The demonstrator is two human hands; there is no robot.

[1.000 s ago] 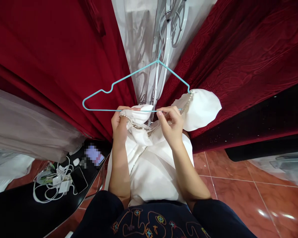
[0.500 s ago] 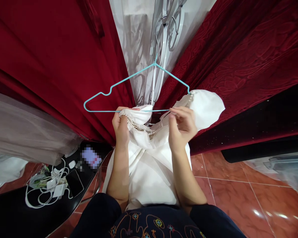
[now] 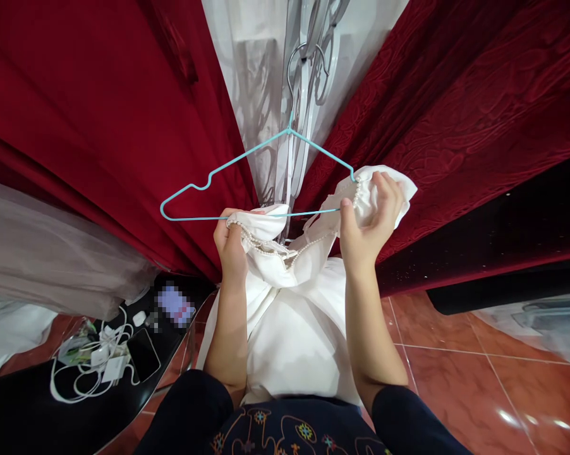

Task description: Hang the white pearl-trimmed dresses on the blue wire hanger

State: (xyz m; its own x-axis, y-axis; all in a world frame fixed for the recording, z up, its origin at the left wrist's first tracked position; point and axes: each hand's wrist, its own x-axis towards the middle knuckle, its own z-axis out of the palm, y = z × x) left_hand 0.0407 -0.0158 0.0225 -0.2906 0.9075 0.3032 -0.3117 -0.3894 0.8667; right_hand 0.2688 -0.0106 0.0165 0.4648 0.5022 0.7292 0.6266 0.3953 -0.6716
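White dress point(image 3: 297, 341): in the head view it falls from the centre towards six o'clock, below the blue hanger point(image 3: 289, 131) near twelve; one shoulder meets the hanger's notch at two. From my remote seat I judge the cloth soft and limp, light at the top, with the skirt likely carrying most weight; it should slide easily on that thin bar. The pearl trim point(image 3: 357, 196) looks the most delicate part, so I would take hold of the shoulder cloth just beside the beads.

At nine o'clock, the left hand point(image 3: 230, 246) is closed on bunched, beaded cloth against the hanger's lower bar. At three, the right hand point(image 3: 369, 239) is half opened, its fingers over the puffed sleeve point(image 3: 368, 207), its thumb apart from them near the bar's end.

Compared with half a second ago, the right hand has gone outward from the bar to the sleeve, which now looks more crumpled; the left keeps its grip.
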